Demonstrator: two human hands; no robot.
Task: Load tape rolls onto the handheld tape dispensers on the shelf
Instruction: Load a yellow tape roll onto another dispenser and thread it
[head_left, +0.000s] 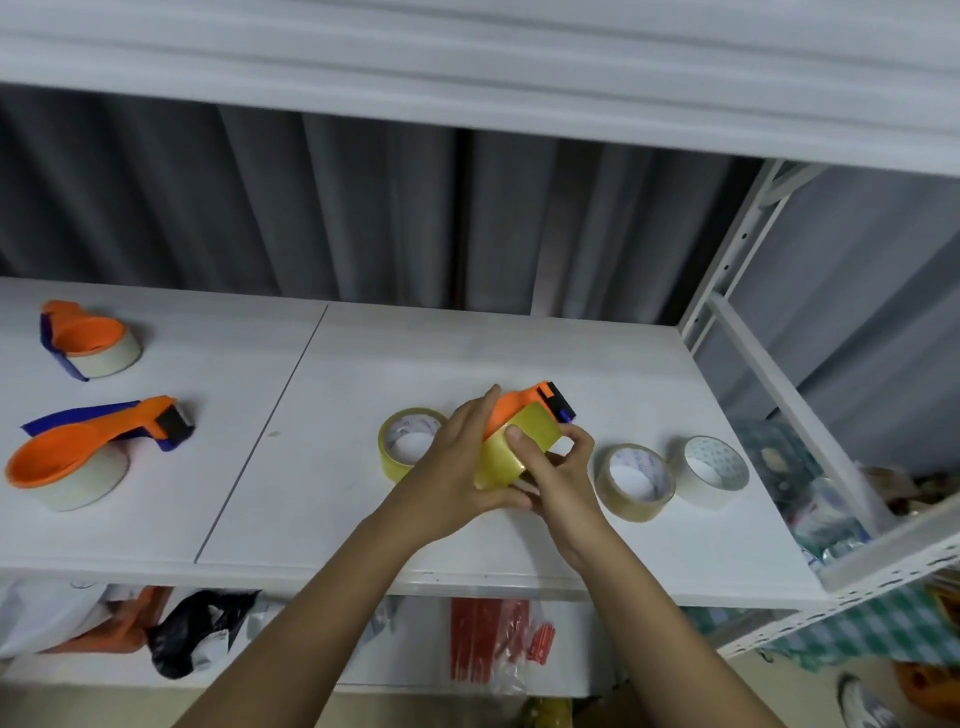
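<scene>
Tape roll, yellowish and clear, sits seated on the orange tape dispenser, held just above the white shelf near its middle-right. Left hand wraps the near-left side of roll and dispenser, fingers curled round them, thumb lying up along the orange body. Right hand pinches at the roll's right side, forefinger laid across the top face of the tape, other fingers curled close under the dispenser's black and blue cutter end, which points away and to the right. Just left of the left hand, partly hidden by it, a second yellowish roll lies flat on the shelf. Right of the hands, two more rolls lie flat side by side, touching or nearly so: a tan clear roll and a whitish roll. Well apart on the left panel of the shelf lie two loaded dispensers, orange with blue parts, each carrying a pale roll: the nearer one and the farther one. Grey curtain hangs behind the shelf. On the lower level, a black bag and a red packet show.
</scene>
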